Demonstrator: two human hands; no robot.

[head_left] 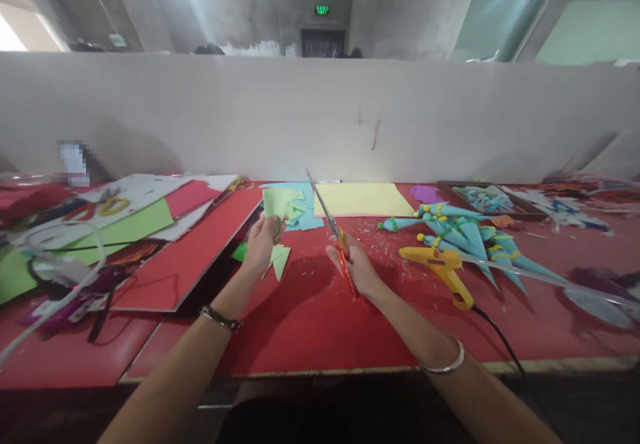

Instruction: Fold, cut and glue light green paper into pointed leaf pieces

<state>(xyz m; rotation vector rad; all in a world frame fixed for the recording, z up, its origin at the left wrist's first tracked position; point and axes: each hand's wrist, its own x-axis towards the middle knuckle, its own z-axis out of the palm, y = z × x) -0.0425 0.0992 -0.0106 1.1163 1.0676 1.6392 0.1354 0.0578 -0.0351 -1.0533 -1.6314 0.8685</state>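
Note:
My left hand (263, 241) is closed on a piece of light green paper (278, 203), raised over the red table. In my right hand (356, 263) is a pair of scissors (345, 257) with red and yellow handles, its blades pointing up and away from me. The blades look nearly closed and stand apart from the green paper. Light green cut pieces (281, 262) lie just below my left hand. Behind it are blue sheets (305, 221), and a yellow sheet (363, 199) lies beyond the scissors.
A yellow glue gun (437, 261) with a black cord lies at the right, beside blue paper cones (463, 234). A red board (195, 251) leans at the left. Farther left are yellow-handled scissors (114, 205) and coloured sheets. A wooden tray (530, 213) stands back right.

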